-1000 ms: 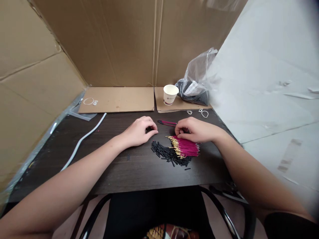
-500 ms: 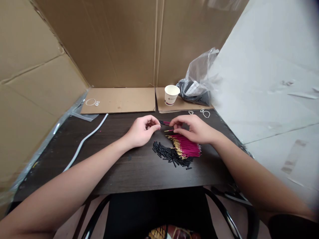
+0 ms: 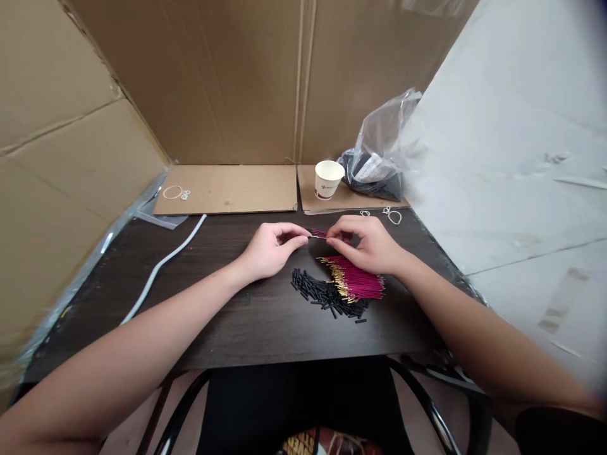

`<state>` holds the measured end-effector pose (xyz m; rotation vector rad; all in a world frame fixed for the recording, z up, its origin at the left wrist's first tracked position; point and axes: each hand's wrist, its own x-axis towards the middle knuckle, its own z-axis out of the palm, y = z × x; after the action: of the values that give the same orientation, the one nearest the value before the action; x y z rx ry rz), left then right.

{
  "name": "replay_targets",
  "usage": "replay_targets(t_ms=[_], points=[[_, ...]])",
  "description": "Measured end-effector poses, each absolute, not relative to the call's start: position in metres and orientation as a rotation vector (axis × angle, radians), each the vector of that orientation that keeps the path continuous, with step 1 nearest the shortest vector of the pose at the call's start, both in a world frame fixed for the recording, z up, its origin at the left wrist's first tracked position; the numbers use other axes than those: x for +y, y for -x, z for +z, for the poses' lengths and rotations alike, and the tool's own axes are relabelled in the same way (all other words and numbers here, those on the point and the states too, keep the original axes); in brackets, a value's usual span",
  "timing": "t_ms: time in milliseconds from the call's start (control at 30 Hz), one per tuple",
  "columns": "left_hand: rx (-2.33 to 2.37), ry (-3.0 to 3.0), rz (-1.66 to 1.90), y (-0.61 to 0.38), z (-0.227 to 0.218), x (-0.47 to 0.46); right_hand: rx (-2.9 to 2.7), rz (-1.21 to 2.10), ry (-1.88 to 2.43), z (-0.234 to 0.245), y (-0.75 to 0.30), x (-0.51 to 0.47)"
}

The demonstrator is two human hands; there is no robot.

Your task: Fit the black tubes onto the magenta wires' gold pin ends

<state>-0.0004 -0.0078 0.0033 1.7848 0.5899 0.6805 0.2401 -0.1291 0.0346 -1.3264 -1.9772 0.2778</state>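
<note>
While hands [image 3: 271, 253] [image 3: 367, 245] meet at wire [image 3: 320, 238], cup print [image 3: 329, 187] unreadable.

Brown cardboard walls [image 3: 227, 82] stand behind and left of the dark table [image 3: 227, 332], a white wall [image 3: 512, 170] right.

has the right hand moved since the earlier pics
Yes: judged against the cup, the right hand has moved left and forward.

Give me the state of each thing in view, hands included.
Right hand: pinching a gold-tipped wire
Left hand: at the wire's gold tip, hold unclear
Magenta wires: piled, gold ends leftward
Black pieces: loosely heaped
Paper cup: upright, open-topped
Plastic bag: holding something dark, top raised
White bands: in small loose groups
Pale tube: lying curved
</note>
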Motion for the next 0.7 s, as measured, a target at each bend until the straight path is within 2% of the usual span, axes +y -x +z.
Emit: replay_targets(t_ms=[700], points=[[0.550,-2.128,0.652,0.005,0.012,-0.018,-2.092,0.278,1.211,0.029,-0.235,-0.127]])
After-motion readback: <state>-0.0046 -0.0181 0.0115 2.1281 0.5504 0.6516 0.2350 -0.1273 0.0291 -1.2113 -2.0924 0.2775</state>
